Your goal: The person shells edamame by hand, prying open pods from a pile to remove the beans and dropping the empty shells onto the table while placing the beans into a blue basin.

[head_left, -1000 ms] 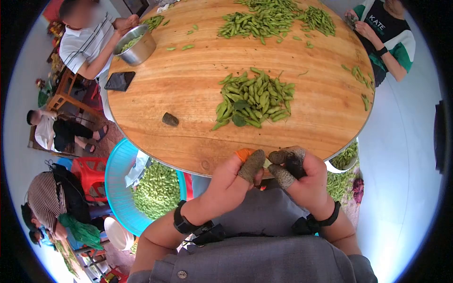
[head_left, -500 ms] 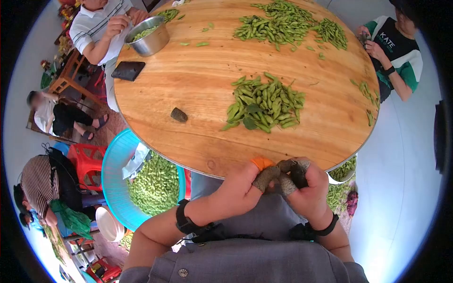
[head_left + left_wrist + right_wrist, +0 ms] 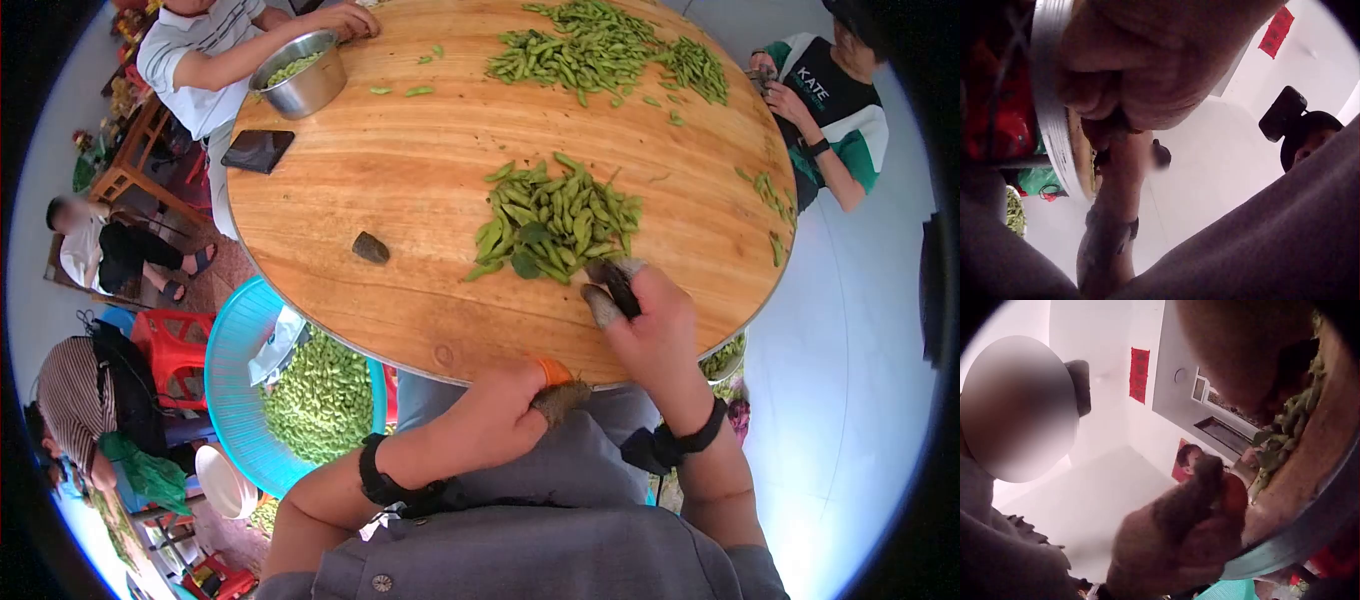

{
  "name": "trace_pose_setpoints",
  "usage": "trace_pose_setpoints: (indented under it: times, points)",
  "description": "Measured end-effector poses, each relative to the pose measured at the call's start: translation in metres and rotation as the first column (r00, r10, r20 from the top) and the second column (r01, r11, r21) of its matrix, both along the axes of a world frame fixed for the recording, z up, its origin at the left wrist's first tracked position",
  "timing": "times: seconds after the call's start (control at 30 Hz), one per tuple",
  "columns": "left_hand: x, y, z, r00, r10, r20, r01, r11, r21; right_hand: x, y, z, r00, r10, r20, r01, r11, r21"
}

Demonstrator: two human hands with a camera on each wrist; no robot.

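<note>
The left hand (image 3: 505,400) is curled at the near table edge, its thumb in a rough grey-brown finger cover and its index finger in an orange one. In the right wrist view, the covered thumb (image 3: 1185,494) lies against that orange finger; the palm is hidden. Farther right, the right hand (image 3: 650,315) reaches over the table with its covered thumb and index finger apart. Those fingertips are right at the near edge of a pile of green soybean pods (image 3: 560,215), which has a few dark leaves in it.
A loose finger cover (image 3: 371,247), a black phone (image 3: 257,151) and a steel pot (image 3: 303,85) of pods are on the round wooden table (image 3: 420,200). More pods (image 3: 580,50) lie at the far side. A blue basket (image 3: 232,350) of shelled beans stands left, below table height. Two people sit around the table.
The hands, together before, have parted. The right hand has moved forward to the pod pile; the left stays near the table edge, slightly lower. The person at upper left has reached across the pot.
</note>
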State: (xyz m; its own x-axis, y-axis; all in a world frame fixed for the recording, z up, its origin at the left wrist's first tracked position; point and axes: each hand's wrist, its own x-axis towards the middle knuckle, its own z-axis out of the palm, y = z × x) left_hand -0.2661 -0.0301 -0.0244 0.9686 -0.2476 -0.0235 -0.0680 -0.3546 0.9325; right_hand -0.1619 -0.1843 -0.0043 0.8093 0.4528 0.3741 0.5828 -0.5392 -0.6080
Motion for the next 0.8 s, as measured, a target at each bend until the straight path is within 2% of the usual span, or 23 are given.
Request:
trace_pose_setpoints:
  times: [0.03,0.07,0.1,0.13,0.17,0.23,0.33,0.37,0.4,0.43,0.47,0.5,0.53,0.57,0.6,0.63,0.67,0.7,0.73,0.77,0.8]
  points:
    - [-0.001,0.0,0.0,1.0,-0.014,0.006,0.015,0.995,-0.094,0.006,0.006,-0.002,1.0,0.002,0.001,-0.002,1.0,-0.001]
    - [-0.002,0.001,-0.002,1.0,-0.012,0.006,0.012,0.995,-0.096,0.011,0.012,-0.006,0.995,0.015,0.099,-0.012,0.999,-0.038]
    - [-0.003,0.001,-0.005,0.997,-0.016,-0.075,0.0,0.978,-0.209,0.014,0.015,-0.009,0.98,0.032,0.196,-0.017,0.997,-0.076]
    - [-0.004,0.003,-0.006,0.988,-0.029,-0.155,-0.022,0.948,-0.317,0.015,0.016,-0.011,0.98,0.034,0.194,-0.02,0.997,-0.077]
    - [-0.003,0.005,-0.004,0.987,-0.027,-0.156,-0.024,0.948,-0.317,0.016,0.015,-0.014,0.983,0.027,0.18,-0.007,0.994,-0.112]
    - [0.0,0.009,0.001,0.939,-0.099,-0.329,-0.051,0.906,-0.419,0.018,0.011,-0.012,0.986,0.024,0.164,0.001,0.989,-0.15]
    - [0.009,0.008,0.012,0.951,-0.121,-0.285,-0.046,0.854,-0.518,0.015,0.001,-0.009,0.996,0.009,0.083,0.003,0.99,-0.142]
    - [0.012,0.007,0.012,0.95,-0.124,-0.287,-0.045,0.854,-0.518,0.012,-0.002,-0.012,0.997,0.016,-0.08,-0.011,0.998,0.061]
    - [0.015,0.006,0.012,0.96,-0.119,-0.254,-0.025,0.865,-0.501,0.011,-0.006,-0.014,0.97,0.052,-0.238,0.012,0.966,0.258]
    - [0.018,0.004,0.012,0.968,-0.116,-0.221,-0.006,0.876,-0.483,0.012,-0.01,-0.01,0.969,0.045,-0.243,0.02,0.966,0.256]
    - [0.022,0.004,0.013,0.966,-0.124,-0.226,-0.001,0.875,-0.484,0.012,-0.016,-0.004,0.891,0.057,-0.45,0.083,0.955,0.285]
    - [0.026,0.004,0.013,0.983,-0.146,-0.111,0.097,0.927,-0.363,0.011,-0.02,0.0,0.769,0.077,-0.635,0.154,0.941,0.301]
    - [0.028,0.005,0.013,0.983,-0.185,0.003,0.181,0.957,-0.224,0.011,-0.024,0.003,0.764,0.07,-0.641,0.166,0.939,0.301]
    - [0.029,0.005,0.011,0.98,-0.197,-0.002,0.192,0.956,-0.221,0.011,-0.027,0.004,0.703,0.086,-0.706,0.191,0.934,0.303]
    - [0.029,0.006,0.008,0.978,-0.208,-0.009,0.208,0.977,-0.043,0.011,-0.029,0.007,0.636,0.104,-0.765,0.215,0.928,0.305]
    - [0.031,0.006,0.009,0.976,-0.217,-0.018,0.218,0.966,0.138,0.011,-0.031,0.009,0.634,0.102,-0.766,0.225,0.924,0.309]
    - [0.032,0.008,0.013,0.974,-0.225,-0.022,0.226,0.964,0.142,0.01,-0.032,0.011,0.587,0.12,-0.8,0.257,0.91,0.325]
    - [0.035,0.01,0.027,0.958,-0.26,-0.124,0.279,0.945,0.174,0.01,-0.032,0.013,0.539,0.143,-0.83,0.288,0.895,0.341]
    - [0.037,0.01,0.035,0.93,-0.287,-0.229,0.333,0.921,0.199,0.01,-0.033,0.013,0.536,0.145,-0.832,0.296,0.89,0.346]
    - [0.037,0.01,0.027,0.927,-0.291,-0.236,0.34,0.918,0.203,0.011,-0.033,0.014,0.483,0.207,-0.851,0.307,0.87,0.386]
    - [0.037,0.009,0.018,0.971,-0.122,-0.203,0.153,0.978,0.142,0.012,-0.034,0.014,0.429,0.27,-0.862,0.32,0.847,0.424]
